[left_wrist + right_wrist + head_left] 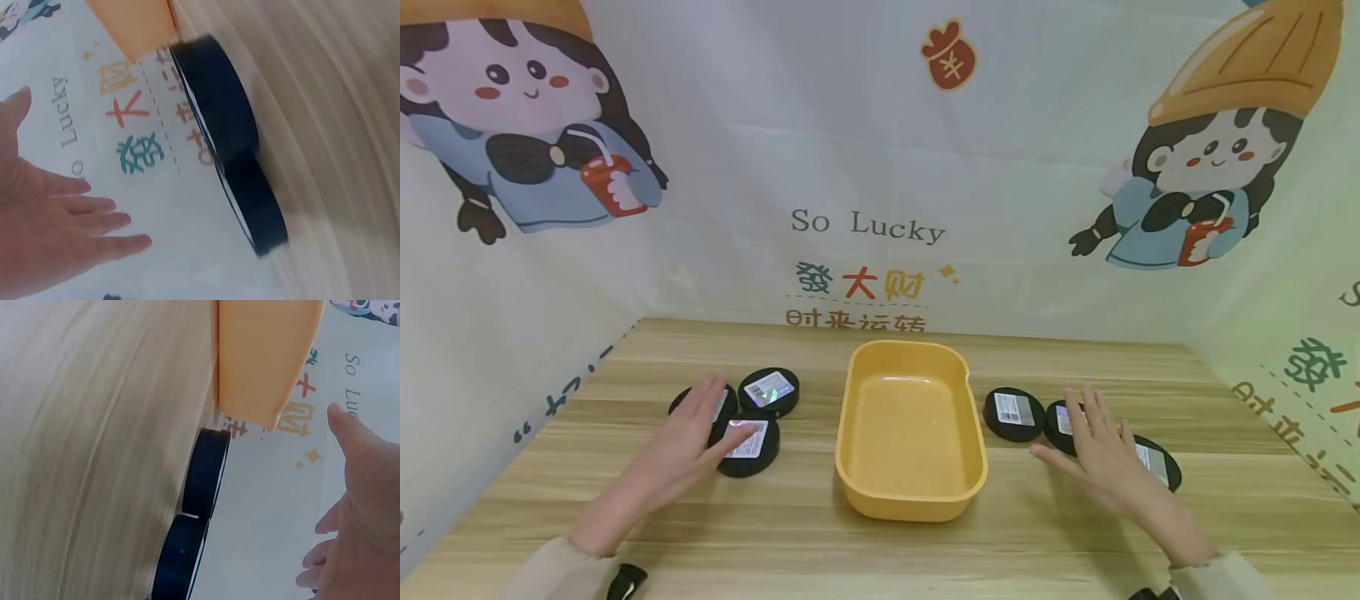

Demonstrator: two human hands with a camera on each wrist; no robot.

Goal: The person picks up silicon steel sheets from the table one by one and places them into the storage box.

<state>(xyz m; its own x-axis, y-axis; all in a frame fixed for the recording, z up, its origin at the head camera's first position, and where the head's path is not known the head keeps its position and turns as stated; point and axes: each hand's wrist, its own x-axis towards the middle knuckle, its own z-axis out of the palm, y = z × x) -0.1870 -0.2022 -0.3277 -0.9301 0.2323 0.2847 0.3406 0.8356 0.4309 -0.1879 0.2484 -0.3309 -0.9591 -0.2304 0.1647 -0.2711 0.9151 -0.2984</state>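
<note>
My left hand (681,446), fingers straight and thumb out, hovers over a cluster of three flat black round discs with white labels. It partly hides the leftmost; the rear disc (778,407) and the front disc (752,462) show more fully. In the left wrist view the hand (56,219) is apart from two black discs (219,100). My right hand (1108,458) is spread above the other discs, covering parts of the middle disc (1060,421) and the right disc (1157,462). Closer to the centre lies the left disc of that row (1015,412). Neither hand holds anything.
A yellow rectangular tub (910,500) with rounded corners stands between the two groups of discs, with nothing in it. Under everything is a wood-grain table (790,550). Printed cloth (865,150) with cartoon figures hangs behind and at the sides.
</note>
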